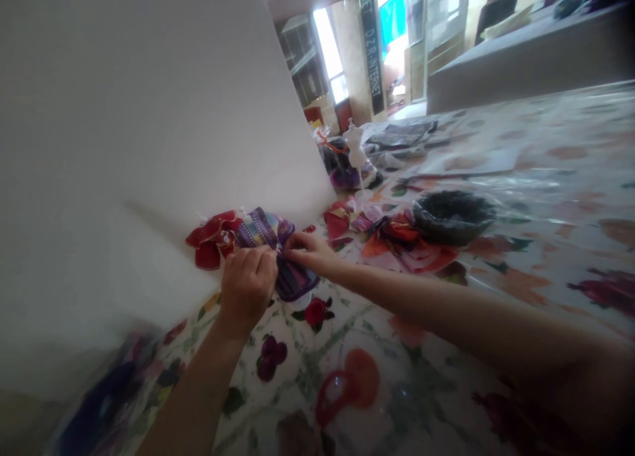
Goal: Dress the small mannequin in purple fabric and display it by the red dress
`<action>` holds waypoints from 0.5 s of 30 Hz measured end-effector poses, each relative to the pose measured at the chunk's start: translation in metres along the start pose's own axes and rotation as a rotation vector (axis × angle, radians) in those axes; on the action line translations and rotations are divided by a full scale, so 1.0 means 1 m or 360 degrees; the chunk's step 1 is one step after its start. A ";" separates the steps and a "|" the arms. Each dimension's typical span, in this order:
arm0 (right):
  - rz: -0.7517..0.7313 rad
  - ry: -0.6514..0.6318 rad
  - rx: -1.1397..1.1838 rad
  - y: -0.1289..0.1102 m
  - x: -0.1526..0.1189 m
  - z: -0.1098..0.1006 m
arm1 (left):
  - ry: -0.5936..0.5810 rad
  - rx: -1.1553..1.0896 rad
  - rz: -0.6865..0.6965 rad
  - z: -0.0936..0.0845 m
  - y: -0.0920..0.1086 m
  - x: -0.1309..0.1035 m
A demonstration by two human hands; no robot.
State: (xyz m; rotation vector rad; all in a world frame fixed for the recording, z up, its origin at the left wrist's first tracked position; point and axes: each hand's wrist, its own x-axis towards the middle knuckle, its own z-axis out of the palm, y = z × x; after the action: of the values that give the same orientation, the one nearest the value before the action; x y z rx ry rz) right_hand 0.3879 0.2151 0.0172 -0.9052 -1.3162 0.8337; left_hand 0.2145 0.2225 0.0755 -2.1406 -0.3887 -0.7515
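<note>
A small purple striped doll dress with shiny trim stands tilted on the table, a white round base showing under its hem. My left hand is closed on the dress's near side at the waist, its fingertips partly hidden. From the right, my right hand pinches the dress at the same waist; whatever fine thing may be between the fingertips is too small to make out. Just behind and left of the dress, a red doll garment with gold edging stands against the white wall.
A white miniature mannequin stands farther back beside a plastic bag of dark things. Right of my hands lie orange and red fabric pieces and a black bowl-like container. Clear plastic covers the fruit-patterned tablecloth. The white wall borders the left.
</note>
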 end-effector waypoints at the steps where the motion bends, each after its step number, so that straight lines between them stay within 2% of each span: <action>1: -0.0012 -0.0017 0.0021 0.000 0.000 0.001 | -0.0007 -0.0006 -0.0004 0.000 0.000 0.000; 9: 0.0069 -0.0072 0.0252 -0.002 0.001 0.001 | -0.0076 -0.0038 -0.0081 -0.001 0.002 0.002; 15: 0.0053 -0.0081 0.0222 0.002 0.002 -0.001 | -0.0139 -0.0035 -0.0159 -0.002 0.005 0.005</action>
State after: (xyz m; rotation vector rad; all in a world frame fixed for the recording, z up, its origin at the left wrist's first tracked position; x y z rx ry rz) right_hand 0.3887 0.2180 0.0162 -0.8026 -1.2727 0.9678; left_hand 0.2202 0.2176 0.0763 -2.1931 -0.5389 -0.7225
